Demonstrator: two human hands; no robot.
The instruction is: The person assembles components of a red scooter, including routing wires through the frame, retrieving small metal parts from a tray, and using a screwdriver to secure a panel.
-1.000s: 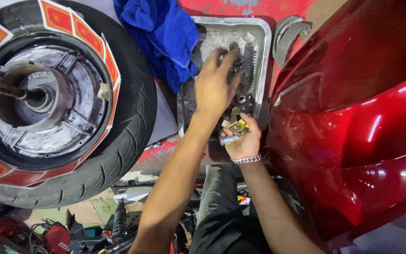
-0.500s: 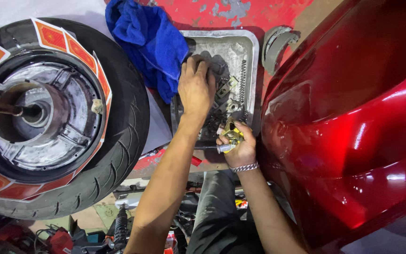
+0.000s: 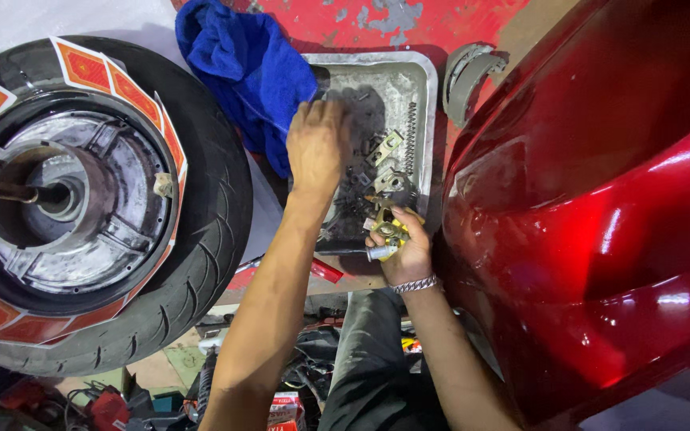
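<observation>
My left hand [image 3: 317, 148] is over the left part of the metal tray [image 3: 421, 76], in the upper middle of the frame. I see it from the back, palm down, with the fingers bent down into the tray among the small metal parts [image 3: 385, 164]. If the fingertips pinch one of them or only touch them, I cannot tell, because the hand itself hides this.

My right hand [image 3: 405, 247] is just below, at the lower edge of the tray. It is closed around a yellowish metal bracket [image 3: 389, 225], and a short silver piece [image 3: 381, 253] sticks out to the left from under the fingers. There is a metal chain bracelet [image 3: 415, 284] on this wrist.

The parts lie loose on the tray bottom: some plates, dark bits and a thin spring [image 3: 410, 132] that stands along the right side. A blue cloth [image 3: 241, 72] lies at the left of the tray and touches its edge. A curved grey brake shoe [image 3: 466, 76] is just beside the upper right corner of the tray. On the left of the frame is a wheel [image 3: 81, 207] with black tyre and orange-red stickers. The red body panel [image 3: 592, 223] fills the right side.
</observation>
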